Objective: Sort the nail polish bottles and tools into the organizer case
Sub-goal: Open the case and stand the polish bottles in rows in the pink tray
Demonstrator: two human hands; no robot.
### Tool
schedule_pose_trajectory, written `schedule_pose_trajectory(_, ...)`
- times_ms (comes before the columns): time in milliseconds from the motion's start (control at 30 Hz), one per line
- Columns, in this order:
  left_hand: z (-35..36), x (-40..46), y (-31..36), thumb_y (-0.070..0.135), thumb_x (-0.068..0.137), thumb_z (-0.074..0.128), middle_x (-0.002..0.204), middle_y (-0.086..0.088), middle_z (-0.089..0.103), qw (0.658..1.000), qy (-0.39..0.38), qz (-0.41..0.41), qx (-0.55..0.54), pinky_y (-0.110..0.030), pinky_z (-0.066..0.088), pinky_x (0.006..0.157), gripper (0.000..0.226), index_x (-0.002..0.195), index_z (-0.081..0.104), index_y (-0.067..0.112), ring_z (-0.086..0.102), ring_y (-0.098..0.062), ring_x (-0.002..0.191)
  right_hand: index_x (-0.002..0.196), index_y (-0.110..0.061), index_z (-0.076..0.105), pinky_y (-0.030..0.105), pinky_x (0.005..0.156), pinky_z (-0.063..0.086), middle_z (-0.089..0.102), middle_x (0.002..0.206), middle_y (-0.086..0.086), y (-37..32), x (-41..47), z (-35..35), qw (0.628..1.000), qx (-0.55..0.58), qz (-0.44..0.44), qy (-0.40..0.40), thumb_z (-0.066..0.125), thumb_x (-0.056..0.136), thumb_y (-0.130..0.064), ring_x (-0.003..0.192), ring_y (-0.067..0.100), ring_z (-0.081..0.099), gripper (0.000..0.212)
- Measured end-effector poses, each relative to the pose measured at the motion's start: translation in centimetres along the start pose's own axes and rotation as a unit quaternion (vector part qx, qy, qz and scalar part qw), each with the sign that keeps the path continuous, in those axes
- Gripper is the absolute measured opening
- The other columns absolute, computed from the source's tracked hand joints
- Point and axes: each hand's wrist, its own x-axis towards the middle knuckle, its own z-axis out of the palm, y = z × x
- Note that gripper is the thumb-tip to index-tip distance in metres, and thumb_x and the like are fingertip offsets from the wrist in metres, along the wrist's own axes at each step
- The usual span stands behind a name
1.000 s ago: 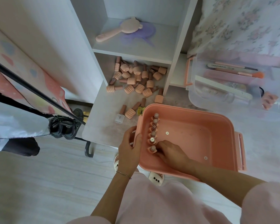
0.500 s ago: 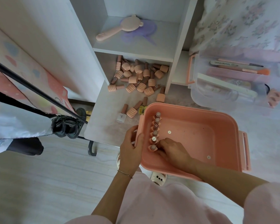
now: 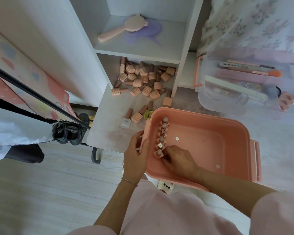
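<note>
A pink organizer case (image 3: 227, 131) stands open on the white surface in front of me. Several nail polish bottles (image 3: 162, 133) stand upright in a row along its left inner wall. My left hand (image 3: 136, 158) grips the case's left rim, thumb over the edge. My right hand (image 3: 178, 160) is inside the case with its fingers curled at the nearest bottle (image 3: 159, 152) of the row. A pile of peach-capped bottles (image 3: 143, 80) lies in the lower shelf bay, and three more bottles (image 3: 137, 114) lie just left of the case.
A clear lidded tray (image 3: 210, 99) with brushes, a file and other tools sits at the right. A pink hand mirror (image 3: 122, 28) lies on the upper shelf. The shelf divider (image 3: 185, 56) stands between pile and tray. A dark shoe (image 3: 68, 131) is on the floor at the left.
My hands stay at the case's left side. The right hand's fingers have shifted slightly at the nearest bottle; the view has drifted a little.
</note>
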Motion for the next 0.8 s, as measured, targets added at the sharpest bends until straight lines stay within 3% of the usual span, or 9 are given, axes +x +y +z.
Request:
schedule_pose_trajectory(133,0.22,-0.11,0.13,0.044,0.084,0.046,0.101,0.034,0.058,1.0,0.01,0.006,0.016,-0.006,0.043,0.072,0.02,0.102,0.05,0.05,0.055,0.009,0.096,0.101,-0.007,0.056,0.037,0.077,0.04,0.062,0.103,0.01,0.09,-0.03,0.11,1.0,-0.005,-0.005,-0.013,0.049,0.089,-0.03,0.099,0.026,0.053,0.027)
schedule_pose_trajectory(267,0.36,-0.15,0.06,0.042,0.086,0.047,0.1,0.034,0.058,1.0,0.018,0.008,0.016,-0.012,0.043,0.076,0.019,0.103,0.05,0.049,0.055,0.009,0.096,0.1,-0.008,0.055,0.034,0.077,0.038,0.06,0.104,0.009,0.33,-0.08,0.08,1.0,-0.009,-0.011,-0.024,0.05,0.089,-0.034,0.1,0.025,0.052,0.029)
schedule_pose_trajectory(467,0.36,-0.06,-0.04,0.046,0.082,0.045,0.101,0.034,0.058,1.0,0.021,0.004,0.018,-0.015,0.045,0.075,0.02,0.101,0.05,0.05,0.055,0.009,0.095,0.089,-0.007,0.057,0.037,0.076,0.041,0.063,0.097,0.011,0.1,0.12,0.22,0.999,-0.039,-0.007,-0.014,0.048,0.088,-0.045,0.096,0.026,0.055,0.039)
schedule_pose_trajectory(633,0.39,-0.07,-0.17,0.045,0.083,0.047,0.101,0.026,0.061,1.0,0.021,0.004,0.007,-0.02,0.048,0.079,0.023,0.105,0.052,0.046,0.057,0.004,0.096,0.081,-0.006,0.064,0.036,0.073,0.044,0.068,0.091,0.011,-0.19,0.39,0.22,0.999,-0.052,-0.014,-0.005,0.043,0.09,-0.048,0.093,0.027,0.059,0.047)
schedule_pose_trajectory(800,0.33,-0.06,0.02,0.043,0.083,0.047,0.099,0.03,0.06,1.0,0.021,0.008,0.01,-0.017,0.046,0.078,0.02,0.103,0.051,0.047,0.057,0.006,0.095,0.072,-0.004,0.066,0.035,0.069,0.045,0.069,0.082,0.014,-0.39,0.54,0.24,0.999,-0.032,-0.021,0.018,0.045,0.09,-0.044,0.086,0.031,0.062,0.048)
